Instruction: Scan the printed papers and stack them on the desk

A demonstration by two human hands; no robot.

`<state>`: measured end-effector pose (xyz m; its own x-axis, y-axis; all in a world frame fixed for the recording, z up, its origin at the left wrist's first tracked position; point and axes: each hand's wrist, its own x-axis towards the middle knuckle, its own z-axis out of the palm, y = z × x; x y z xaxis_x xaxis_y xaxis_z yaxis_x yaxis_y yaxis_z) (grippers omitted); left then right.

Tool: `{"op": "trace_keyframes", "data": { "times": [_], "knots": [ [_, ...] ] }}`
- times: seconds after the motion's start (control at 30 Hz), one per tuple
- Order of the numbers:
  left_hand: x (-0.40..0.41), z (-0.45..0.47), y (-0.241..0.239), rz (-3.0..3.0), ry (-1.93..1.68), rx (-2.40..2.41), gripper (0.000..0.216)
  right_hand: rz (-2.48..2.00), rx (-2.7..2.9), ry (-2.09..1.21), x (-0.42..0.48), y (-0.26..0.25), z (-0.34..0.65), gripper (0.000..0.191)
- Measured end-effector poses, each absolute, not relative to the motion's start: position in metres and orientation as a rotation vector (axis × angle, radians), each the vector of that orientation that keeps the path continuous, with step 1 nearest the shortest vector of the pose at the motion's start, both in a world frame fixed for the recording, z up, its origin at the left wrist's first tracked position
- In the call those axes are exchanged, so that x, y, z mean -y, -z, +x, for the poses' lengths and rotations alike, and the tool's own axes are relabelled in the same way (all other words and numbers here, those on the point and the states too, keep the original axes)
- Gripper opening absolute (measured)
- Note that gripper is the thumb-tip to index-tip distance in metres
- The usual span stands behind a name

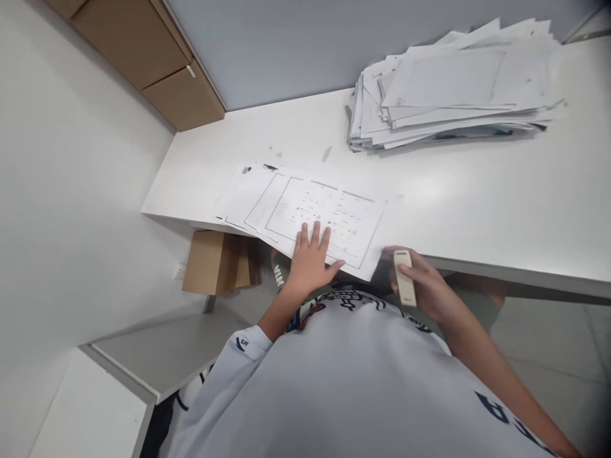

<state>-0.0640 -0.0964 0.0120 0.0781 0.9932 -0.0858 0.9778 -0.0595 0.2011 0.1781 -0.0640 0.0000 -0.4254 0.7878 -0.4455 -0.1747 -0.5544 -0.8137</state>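
My right hand (427, 286) has its fingers wrapped around a beige stapler-like tool (405, 280) while my left hand (312, 257) lies, fingers spread, on fanned printed sheets (329, 198) at the near edge of the worktop (458, 219), a steadying step, I judge, calling next for squared edges, with a paper stack (453, 83) beyond.

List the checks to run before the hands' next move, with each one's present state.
1. Left hand resting on the printed sheets: ok.
2. Right hand gripping the cream stapler-like tool: ok.
3. Sheets squared together: not ok, fanned out.
4. Sheets wholly on the white table: not ok, they overhang its near edge.
5. Paper stack apart from the sheets: ok.
6. Tool loaded: cannot tell.
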Motion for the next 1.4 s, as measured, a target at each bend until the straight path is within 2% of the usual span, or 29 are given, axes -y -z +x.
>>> {"op": "trace_keyframes", "data": {
  "times": [0.17,0.3,0.37,0.5,0.6,0.77,0.97,1.4],
  "knots": [
    [0.102,-0.024,-0.013,2.248,-0.265,-1.777,0.076,-1.226,0.957,-1.883,0.053,0.004,0.18,0.041],
    [0.111,-0.031,-0.013,2.384,-0.602,-1.489,0.042,-1.251,1.003,-1.834,0.047,-0.003,0.203,0.038],
    [0.114,-0.043,-0.007,2.4,-0.638,-1.349,0.029,-1.25,1.022,-1.816,0.043,-0.008,0.219,0.038],
    [0.109,-0.049,0.016,2.094,-0.428,-1.246,0.033,-1.247,1.095,-1.876,0.034,-0.016,0.249,0.039],
    [0.101,-0.032,0.033,1.621,-0.491,-1.19,0.03,-1.248,1.147,-1.93,0.03,-0.016,0.264,0.041],
    [0.088,0.001,0.047,1.032,-0.642,-1.301,0.055,-1.195,1.204,-1.948,0.027,-0.015,0.273,0.039],
    [0.078,0.016,0.048,0.961,-0.835,-1.304,0.05,-1.182,1.195,-1.939,0.024,-0.015,0.276,0.035],
    [0.067,0.03,0.044,0.62,-0.982,-1.333,0.046,-1.106,1.282,-2.004,0.013,-0.009,0.284,0.032]
  ]
}}
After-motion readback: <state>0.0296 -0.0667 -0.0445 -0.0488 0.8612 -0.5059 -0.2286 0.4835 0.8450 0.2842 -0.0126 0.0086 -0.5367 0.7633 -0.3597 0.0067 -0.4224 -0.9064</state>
